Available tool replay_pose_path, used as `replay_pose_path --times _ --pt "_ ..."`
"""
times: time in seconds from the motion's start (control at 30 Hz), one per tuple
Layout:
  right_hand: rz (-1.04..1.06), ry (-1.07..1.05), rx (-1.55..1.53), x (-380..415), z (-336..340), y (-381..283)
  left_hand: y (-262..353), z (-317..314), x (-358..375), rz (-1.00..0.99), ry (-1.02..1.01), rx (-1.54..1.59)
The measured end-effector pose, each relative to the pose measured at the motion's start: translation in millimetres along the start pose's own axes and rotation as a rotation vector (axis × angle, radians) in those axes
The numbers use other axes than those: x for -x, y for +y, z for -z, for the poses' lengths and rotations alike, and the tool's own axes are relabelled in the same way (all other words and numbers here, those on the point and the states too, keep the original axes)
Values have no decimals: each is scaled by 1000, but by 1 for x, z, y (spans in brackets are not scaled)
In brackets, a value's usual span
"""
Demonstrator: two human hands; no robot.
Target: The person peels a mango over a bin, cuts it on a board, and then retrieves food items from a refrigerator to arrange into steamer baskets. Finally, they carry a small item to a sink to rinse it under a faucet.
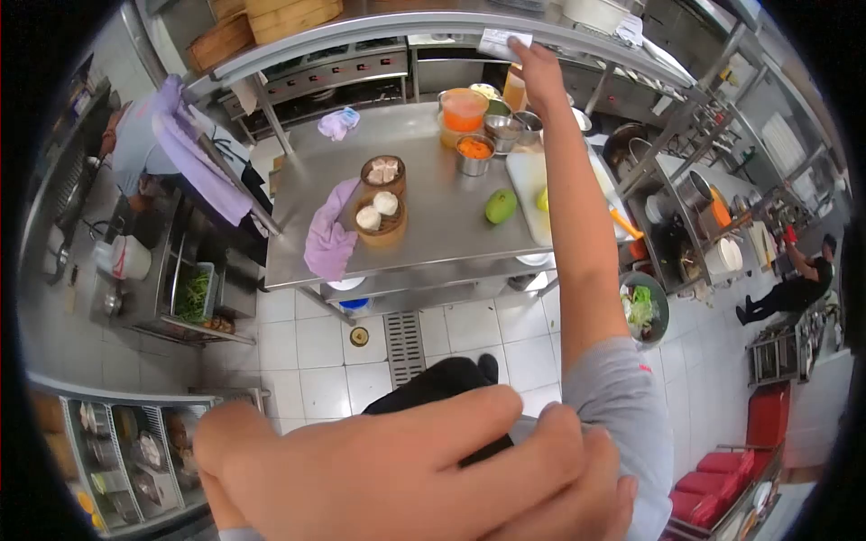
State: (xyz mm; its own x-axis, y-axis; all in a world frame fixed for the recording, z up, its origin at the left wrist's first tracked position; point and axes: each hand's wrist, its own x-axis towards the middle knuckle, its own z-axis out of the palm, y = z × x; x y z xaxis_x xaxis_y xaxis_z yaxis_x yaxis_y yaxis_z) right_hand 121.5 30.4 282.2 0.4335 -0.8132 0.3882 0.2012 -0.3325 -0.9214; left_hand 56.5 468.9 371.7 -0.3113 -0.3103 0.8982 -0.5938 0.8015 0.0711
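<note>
My right arm stretches up across the steel table, and my right hand (541, 77) is at the shelf rail, its fingers closed on the edge of a white paper slip (496, 43). Large in the foreground, my left hand (406, 464) shows its back with the fingers curled together; whatever they might hold is hidden. Beyond it on the table are two bamboo steamers, the nearer one (382, 236) with white buns (385, 203), the other with dumplings (383, 169). A green mango (501, 206) lies beside a white cutting board (526, 176), partly covered by my right arm.
A purple cloth (332, 233) lies left of the steamers. Metal and plastic containers, one with orange pieces (474, 148), crowd the table's back. The overhead shelf rail (379, 34) spans the table. A bin of scraps (645, 311) stands right. Other people work at left and far right.
</note>
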Motion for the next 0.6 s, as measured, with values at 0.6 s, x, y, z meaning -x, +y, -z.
replay_pose_path --times 0.6 --pt "-2 94 -175 -6 6 -11 -44 123 44 -3 116 -163"
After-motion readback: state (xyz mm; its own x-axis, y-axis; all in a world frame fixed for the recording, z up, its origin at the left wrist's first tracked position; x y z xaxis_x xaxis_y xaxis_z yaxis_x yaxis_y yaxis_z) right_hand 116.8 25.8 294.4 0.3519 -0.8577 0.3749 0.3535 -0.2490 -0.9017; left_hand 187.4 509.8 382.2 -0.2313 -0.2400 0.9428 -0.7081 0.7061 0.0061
